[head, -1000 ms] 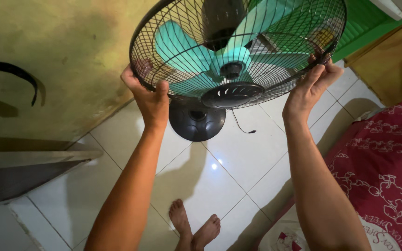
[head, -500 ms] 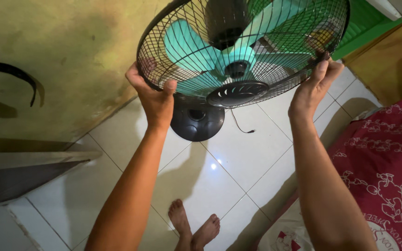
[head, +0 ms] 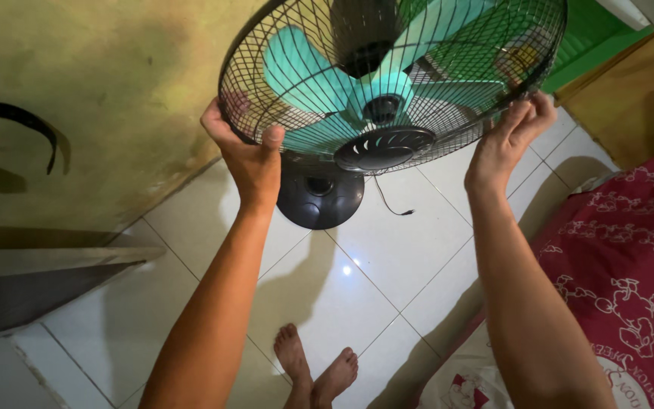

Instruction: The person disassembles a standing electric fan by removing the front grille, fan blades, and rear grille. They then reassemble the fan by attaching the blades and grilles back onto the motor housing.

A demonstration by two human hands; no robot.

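White floor tiles fill the middle of the view, and two bare feet stand on them near the bottom edge. To the left of the tiles rises a stained yellowish wall. To the right of the tiles lies a red patterned bedspread, with a brown wooden panel and a green wall beyond it.

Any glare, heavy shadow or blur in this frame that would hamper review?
Head view: a small glare spot on the white floor tiles; soft arm shadows beside it; the fan guard, left hand and right hand look sharp, edges bowed by the wide lens.
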